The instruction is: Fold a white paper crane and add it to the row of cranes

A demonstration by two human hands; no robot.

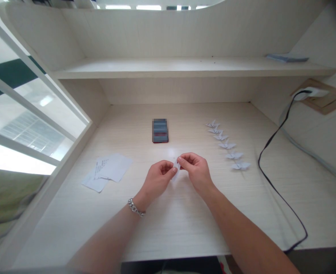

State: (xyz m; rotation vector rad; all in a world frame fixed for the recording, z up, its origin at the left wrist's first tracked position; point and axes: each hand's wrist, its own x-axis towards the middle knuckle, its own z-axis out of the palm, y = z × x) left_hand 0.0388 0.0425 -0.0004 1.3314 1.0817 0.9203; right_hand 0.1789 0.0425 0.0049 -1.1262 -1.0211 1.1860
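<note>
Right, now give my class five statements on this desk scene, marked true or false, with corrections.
1. The left hand and right hand pinch a white paper. True.
2. The bracelet is on the right wrist. False: it's on the left.
3. Six folded paper shapes lie right of the hands. True.
4. The flat papers lie among those shapes. False: they lie left of the hands.
5. The black cable runs to the wall socket. True.

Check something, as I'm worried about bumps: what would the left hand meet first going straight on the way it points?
The left hand, beyond the small white paper it holds, would probably meet the right hand first, just ahead; depth is hard to judge from this single view.
</note>
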